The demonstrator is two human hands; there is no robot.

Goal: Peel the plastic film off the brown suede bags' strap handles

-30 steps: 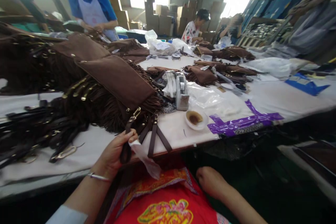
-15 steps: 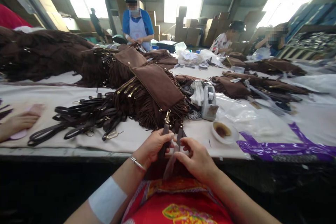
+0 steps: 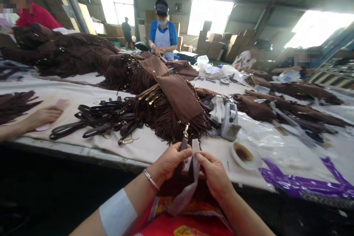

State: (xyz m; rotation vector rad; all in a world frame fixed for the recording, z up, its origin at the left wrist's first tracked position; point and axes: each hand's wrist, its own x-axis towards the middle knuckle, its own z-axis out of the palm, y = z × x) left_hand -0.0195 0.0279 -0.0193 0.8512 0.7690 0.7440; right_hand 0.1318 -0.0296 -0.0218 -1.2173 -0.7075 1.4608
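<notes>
Left hand (image 3: 173, 158) and right hand (image 3: 215, 173) are working side by side at the table's near edge, the left closing its thumb and fingers around a dark brown strap (image 3: 183, 148), the right pinching a translucent strip (image 3: 195, 162). The strap is running down from a gold clasp (image 3: 186, 129) at the lower corner of a brown pouch (image 3: 181, 97), and the strip is trailing from the right fingertips toward the person's red clothing (image 3: 166, 225). The pouch is lying at a slant on dark fringe (image 3: 166, 129), with more brown pieces spreading behind it. To the left, loose dark straps (image 3: 91, 118) are lying in a tangle on the pale-covered table (image 3: 102, 147). Farther left, another person's hand (image 3: 45, 116) is resting on a pink comb (image 3: 61, 104), near a fringed piece (image 3: 16, 105). Right of the pouch, a tape dispenser (image 3: 230, 120) is standing beside a bunch of white strips (image 3: 218, 110); a small dish (image 3: 254, 162) is holding brown stuff nearby, and purple tape (image 3: 304, 184) is stretching along the edge. Across the table, a person in blue (image 3: 163, 40) is handling something too small to tell.
</notes>
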